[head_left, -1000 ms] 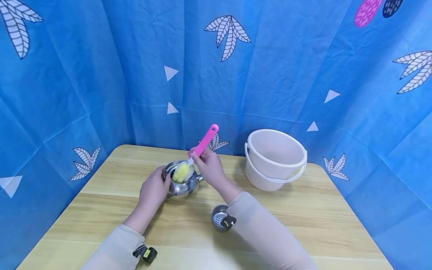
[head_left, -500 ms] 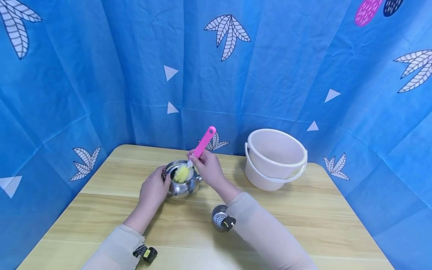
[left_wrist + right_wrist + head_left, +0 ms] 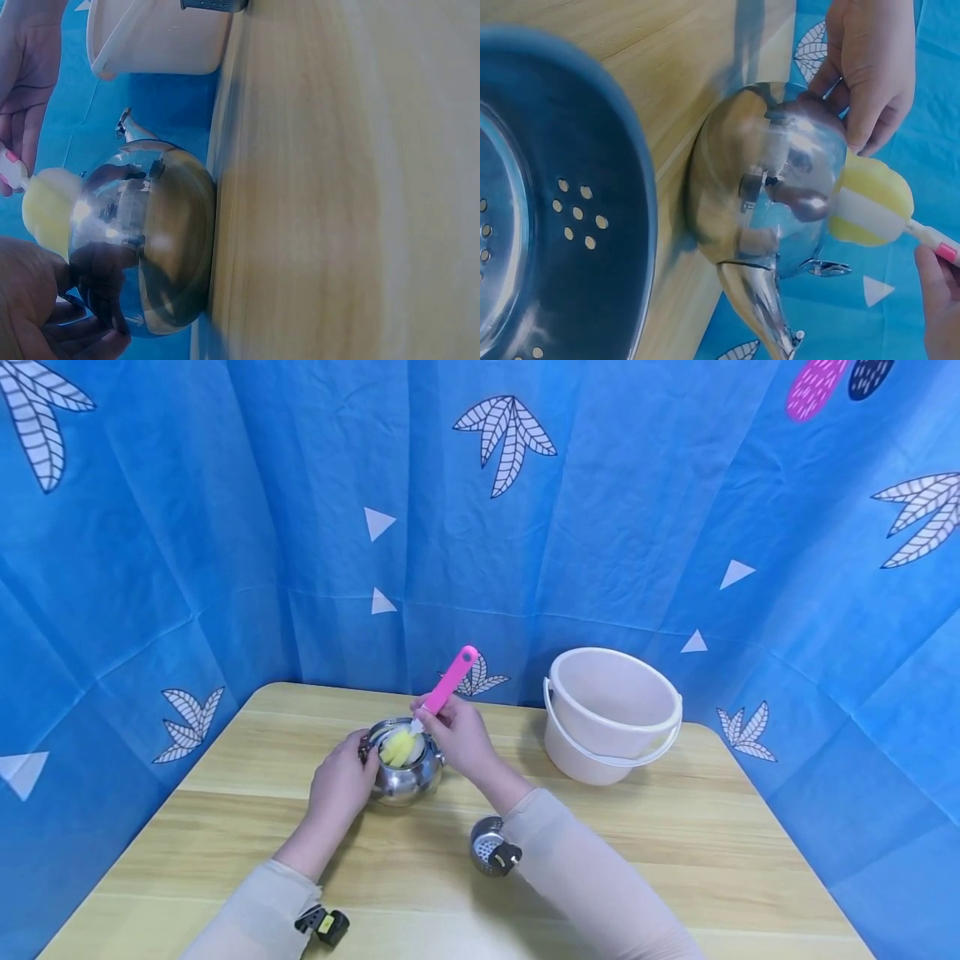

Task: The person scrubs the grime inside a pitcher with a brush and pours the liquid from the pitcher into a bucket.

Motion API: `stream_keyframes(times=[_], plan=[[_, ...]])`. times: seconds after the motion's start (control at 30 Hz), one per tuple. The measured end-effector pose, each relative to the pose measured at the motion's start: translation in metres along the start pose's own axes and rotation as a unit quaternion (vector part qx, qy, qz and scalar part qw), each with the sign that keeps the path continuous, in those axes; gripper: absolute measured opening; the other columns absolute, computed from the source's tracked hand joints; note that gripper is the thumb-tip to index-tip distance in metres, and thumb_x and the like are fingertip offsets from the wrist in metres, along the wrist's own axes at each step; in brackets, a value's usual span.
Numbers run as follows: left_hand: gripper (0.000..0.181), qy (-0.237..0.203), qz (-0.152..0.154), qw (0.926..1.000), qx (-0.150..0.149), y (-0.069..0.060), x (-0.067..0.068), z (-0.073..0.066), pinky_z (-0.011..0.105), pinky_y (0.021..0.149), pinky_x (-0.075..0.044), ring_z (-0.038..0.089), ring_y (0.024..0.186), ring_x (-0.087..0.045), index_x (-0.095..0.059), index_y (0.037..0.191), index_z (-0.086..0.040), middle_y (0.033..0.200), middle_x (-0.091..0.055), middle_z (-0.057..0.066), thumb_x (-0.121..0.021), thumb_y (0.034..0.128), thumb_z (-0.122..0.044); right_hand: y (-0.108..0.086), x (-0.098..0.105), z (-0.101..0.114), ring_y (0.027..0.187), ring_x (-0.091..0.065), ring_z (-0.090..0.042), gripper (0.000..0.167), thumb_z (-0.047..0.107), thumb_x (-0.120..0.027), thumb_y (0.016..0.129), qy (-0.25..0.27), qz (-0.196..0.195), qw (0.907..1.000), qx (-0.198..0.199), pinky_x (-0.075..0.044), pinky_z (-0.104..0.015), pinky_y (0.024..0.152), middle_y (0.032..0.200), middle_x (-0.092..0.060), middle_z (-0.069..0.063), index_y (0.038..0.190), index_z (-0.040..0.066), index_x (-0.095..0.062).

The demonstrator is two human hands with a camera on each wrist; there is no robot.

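A shiny steel teapot [image 3: 405, 787] stands upright on the table, its spout pointing right in the head view. My left hand [image 3: 341, 778] grips it on the left side near the rim, where the handle is mostly hidden. With curled fingers, my right hand [image 3: 462, 739] holds a sponge brush [image 3: 452, 679] by its pink handle near the white neck. The brush tilts, and its yellow and white sponge head [image 3: 874, 202] sits at the teapot's mouth, partly inside. Near my right sleeve stands a perforated steel strainer [image 3: 483, 841], partly covered by the wrist camera.
A white bucket [image 3: 600, 753] with its carrying handle lowered stands at the back right of the wooden table [image 3: 420, 893]. Behind the table hangs a blue patterned curtain [image 3: 637, 527]. The strainer's rim [image 3: 641, 187] looms close in the right wrist view.
My right hand has moved slightly left and down with the brush, and the sponge head now sits lower in the teapot's mouth. The left hand and teapot have stayed put.
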State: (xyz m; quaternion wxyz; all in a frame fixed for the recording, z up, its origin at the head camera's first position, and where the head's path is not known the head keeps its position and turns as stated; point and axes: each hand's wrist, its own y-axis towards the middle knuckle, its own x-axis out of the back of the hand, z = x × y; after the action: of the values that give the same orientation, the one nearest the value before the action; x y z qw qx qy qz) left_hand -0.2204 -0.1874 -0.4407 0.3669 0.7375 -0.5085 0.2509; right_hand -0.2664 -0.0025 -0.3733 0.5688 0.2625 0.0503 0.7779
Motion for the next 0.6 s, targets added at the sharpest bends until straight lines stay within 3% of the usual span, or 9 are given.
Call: stream_keyframes(times=[0.23, 0.6], plan=[[0.046, 0.001, 0.011, 0.9999, 0.004, -0.0008, 0.0006, -0.0016, 0.061, 0.090, -0.051, 0.048, 0.115, -0.060, -0.051, 0.140, 0.005, 0.130, -0.060, 0.030, -0.054, 0.1014, -0.020, -0.0008, -0.0010, 0.0012, 0.100, -0.070, -0.011, 0.018, 0.016, -0.065, 0.098, -0.018, 0.003, 0.9997, -0.016, -0.056, -0.023, 0.086, 0.110, -0.074, -0.004, 0.113, 0.008, -0.071], [0.046, 0.002, 0.006, 1.0000, 0.001, -0.0001, -0.0004, -0.0001, 0.061, 0.089, -0.051, 0.048, 0.113, -0.061, -0.051, 0.139, 0.006, 0.129, -0.060, 0.030, -0.054, 0.1011, -0.020, 0.0000, -0.0055, 0.0020, 0.105, -0.070, -0.018, 0.020, 0.010, -0.064, 0.098, -0.041, 0.019, 0.9990, 0.004, -0.055, -0.022, 0.088, 0.114, -0.074, -0.009, 0.116, 0.003, -0.070]])
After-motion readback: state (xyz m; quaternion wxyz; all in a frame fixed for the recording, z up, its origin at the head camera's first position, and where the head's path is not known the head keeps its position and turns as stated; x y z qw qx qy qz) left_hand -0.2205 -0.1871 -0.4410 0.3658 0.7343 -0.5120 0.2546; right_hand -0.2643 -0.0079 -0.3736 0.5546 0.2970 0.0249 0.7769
